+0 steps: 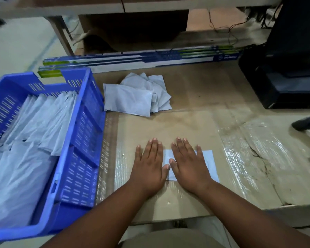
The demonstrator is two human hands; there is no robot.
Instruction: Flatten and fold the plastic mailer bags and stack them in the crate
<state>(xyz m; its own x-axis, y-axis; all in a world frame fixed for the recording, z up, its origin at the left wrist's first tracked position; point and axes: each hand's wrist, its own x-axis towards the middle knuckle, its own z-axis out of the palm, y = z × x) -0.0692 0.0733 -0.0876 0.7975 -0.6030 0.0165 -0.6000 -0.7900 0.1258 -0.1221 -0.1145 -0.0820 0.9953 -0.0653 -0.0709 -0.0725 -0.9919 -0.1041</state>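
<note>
I am pressing both palms flat, fingers straight and spread, gripping nothing. My right hand (187,163) is lying on the folded mailer bag (207,162), covering most of its left half. My left hand (149,164) is lying just beside it, thumb tip touching the bag's left edge, the rest of the palm covering what lies beneath it. The pale grey bag is lying flat on the taped cardboard sheet (240,158) in front of me, its right end showing clear past my right wrist. Farther away on the cardboard, a loose pile of unflattened bags (136,94) is lying. To my left, the blue crate (87,140) is sitting just beside the pile, holding rows of folded bags (34,126) leaning inside it. Beyond the pile, long printed boxes (141,59) are lying along the cardboard's far edge.
</note>
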